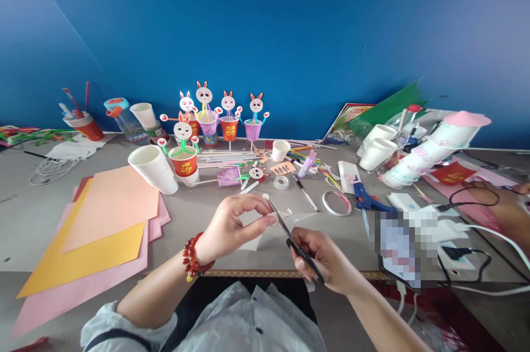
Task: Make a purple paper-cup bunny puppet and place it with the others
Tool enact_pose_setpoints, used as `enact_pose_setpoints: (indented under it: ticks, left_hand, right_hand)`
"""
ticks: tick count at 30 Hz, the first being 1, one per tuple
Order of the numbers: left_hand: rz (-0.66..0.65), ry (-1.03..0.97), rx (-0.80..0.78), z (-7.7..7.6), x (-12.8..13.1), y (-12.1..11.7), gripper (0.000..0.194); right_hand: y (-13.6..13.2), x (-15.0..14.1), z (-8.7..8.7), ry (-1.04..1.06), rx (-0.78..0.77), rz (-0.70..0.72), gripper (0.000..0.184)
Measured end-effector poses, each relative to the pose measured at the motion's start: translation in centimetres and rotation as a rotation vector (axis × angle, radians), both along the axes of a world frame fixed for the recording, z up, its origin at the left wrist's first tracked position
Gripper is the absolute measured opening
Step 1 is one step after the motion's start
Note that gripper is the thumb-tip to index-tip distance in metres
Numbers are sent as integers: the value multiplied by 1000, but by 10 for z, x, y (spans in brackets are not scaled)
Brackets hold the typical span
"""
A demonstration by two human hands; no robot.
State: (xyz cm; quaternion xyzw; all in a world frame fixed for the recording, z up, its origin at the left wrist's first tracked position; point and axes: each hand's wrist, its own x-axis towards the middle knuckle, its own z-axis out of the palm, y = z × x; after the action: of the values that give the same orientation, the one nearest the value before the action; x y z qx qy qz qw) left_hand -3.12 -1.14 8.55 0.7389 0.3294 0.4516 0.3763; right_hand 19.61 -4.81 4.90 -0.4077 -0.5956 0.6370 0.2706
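Paper piece (274, 221), probably light and easily creased, best held by its edge, is finger-pinched in the left hand (234, 225), left of scissors (289, 237) gripped by the right hand's curled fingers.

scissor handles (308, 261): black | small disc (265, 196): white | bracelet (191, 257): reddish-brown | wall (265, 37): blue

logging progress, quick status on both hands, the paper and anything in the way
Left hand: pinching small white paper piece. Right hand: gripping black-handled metal scissors, blades beside it, contact unclear. Slim black and white pen beyond, apparently not blocking.
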Motion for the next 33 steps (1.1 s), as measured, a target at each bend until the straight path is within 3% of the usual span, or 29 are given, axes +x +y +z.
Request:
enact_pose_setpoints:
  ticks: [23, 33]
  left_hand:
    - [-83, 118, -35, 9, -6, 2, 16]
    - [-51, 133, -37, 8, -7, 3, 16]
  right_hand:
    - [0, 5, -3, -9, 57, 10, 50]
    - [-2, 2, -2, -32, 23, 8, 53]
